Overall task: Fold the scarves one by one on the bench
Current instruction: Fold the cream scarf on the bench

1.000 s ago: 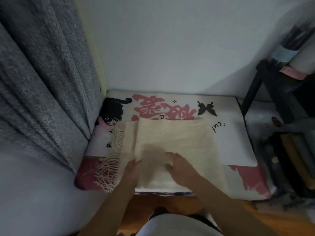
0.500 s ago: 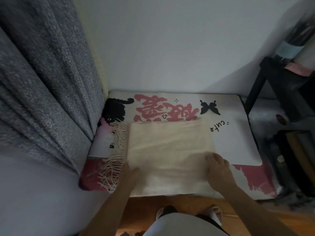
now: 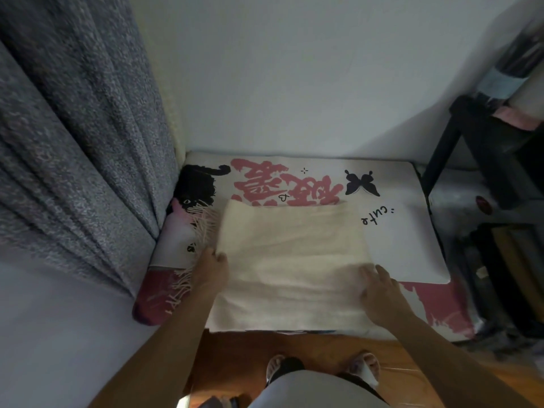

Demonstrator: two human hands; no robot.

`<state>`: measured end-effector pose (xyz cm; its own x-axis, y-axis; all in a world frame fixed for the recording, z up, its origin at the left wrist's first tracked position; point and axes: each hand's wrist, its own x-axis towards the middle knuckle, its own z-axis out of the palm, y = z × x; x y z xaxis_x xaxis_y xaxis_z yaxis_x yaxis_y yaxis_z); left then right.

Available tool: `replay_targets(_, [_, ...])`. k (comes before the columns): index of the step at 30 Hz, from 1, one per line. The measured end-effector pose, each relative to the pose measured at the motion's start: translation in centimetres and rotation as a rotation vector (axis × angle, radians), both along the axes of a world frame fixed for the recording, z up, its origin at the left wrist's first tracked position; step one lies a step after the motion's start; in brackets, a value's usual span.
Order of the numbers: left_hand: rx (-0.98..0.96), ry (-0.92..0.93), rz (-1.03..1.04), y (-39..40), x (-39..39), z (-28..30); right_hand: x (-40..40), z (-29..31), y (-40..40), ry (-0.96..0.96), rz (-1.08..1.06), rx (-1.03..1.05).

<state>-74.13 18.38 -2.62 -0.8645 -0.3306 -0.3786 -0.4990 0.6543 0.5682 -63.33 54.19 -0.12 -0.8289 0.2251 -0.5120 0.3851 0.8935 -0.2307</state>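
**Cream scarf laid flat on printed tabletop, both hands at its edges**

Curtain [image 3: 73,148]: heavy grey speckled cloth, coarse weave, hanging in deep vertical folds along the left side, reaching down beside the tabletop's left end.

Wall [image 3: 294,78]: plain, pale, smooth, behind the tabletop.

Tabletop [image 3: 406,248]: padded, rectangular with rounded corners, covered in soft white fabric printed with large pink brush characters, a black cat figure at the far left, a black butterfly, and small handwritten lettering at the right. Pink patches mark the near corners.

Scarf [image 3: 294,260]: cream, soft, slightly fuzzy weave, folded into a broad rectangle of several layers. It lies flat across the middle of the tabletop, its near edge along the tabletop's front edge. Shallow creases run across it.

Fringe [image 3: 191,260]: thin cream tassels spilling out from under the scarf's left edge, splayed loosely over the cat print and the pink corner.

Rack [image 3: 485,160]: dark, angular frame at the right, standing beside the tabletop; the things on it are too dim to identify.

Floor [image 3: 294,348]: orange-brown wood, smooth, in front of the tabletop, with the person's two feet on it.

Left hand [image 3: 210,269]: grip at the scarf's left edge, fingers curled onto the cloth; whether they pinch it cannot be told.

Right hand [image 3: 381,293]: grip slack, fingers spread nearly straight, lying flat on the scarf's right edge.
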Motion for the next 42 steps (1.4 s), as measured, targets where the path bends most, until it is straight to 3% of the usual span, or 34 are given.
replay_targets(7, [0.06, -0.065, 0.017, 1.2, -3.3, 0.5, -0.1, 0.0, 0.5, -0.005, 0.034, -0.008])
replay_targets(11, [0.086, -0.009, 0.01, 1.9, -8.2, 0.7, -0.1, -0.4, 0.8, -0.051, 0.043, -0.035])
replay_targets(16, [-0.002, 0.189, 0.044, 1.6, -9.5, -0.1, -0.9, -0.4, 1.0, -0.066, 0.045, -0.007])
replay_targets(21, [0.009, 0.122, 0.073, 0.9, -8.9, -0.9, -0.8, -0.3, 0.8, -0.068, 0.046, 0.007])
replay_targets(24, [-0.17, 0.34, -0.089, 2.7, -4.9, 0.9, -0.4, -0.5, 1.2, 0.023, -0.024, -0.065])
replay_targets(26, [-0.373, 0.429, -0.359, 4.1, -0.1, 1.5, 0.1, -0.9, 1.3, 0.086, -0.103, -0.086])
replay_targets(29, [-0.521, 0.317, -0.721, 4.4, 5.2, -1.3, 0.2, -1.0, 0.7, 0.092, -0.319, -0.139])
replay_targets(32, [-0.58, 0.168, -0.745, 3.1, 5.1, -3.6, -0.4, -1.0, 0.3, 0.108, -0.533, -0.307])
replay_targets(35, [-0.572, 0.221, -0.753, 3.2, 3.8, -2.7, -0.8, -0.7, -0.5, 0.102, -0.69, -0.464])
replay_targets(37, [-0.573, 0.242, -0.746, 3.0, 3.2, -2.2, -0.6, -0.7, -1.1, 0.057, -0.704, -0.455])
replay_targets(42, [-0.483, -0.069, -0.771, 2.4, 0.2, -2.5, -0.1, -1.3, -0.5, 0.07, -0.653, -0.341])
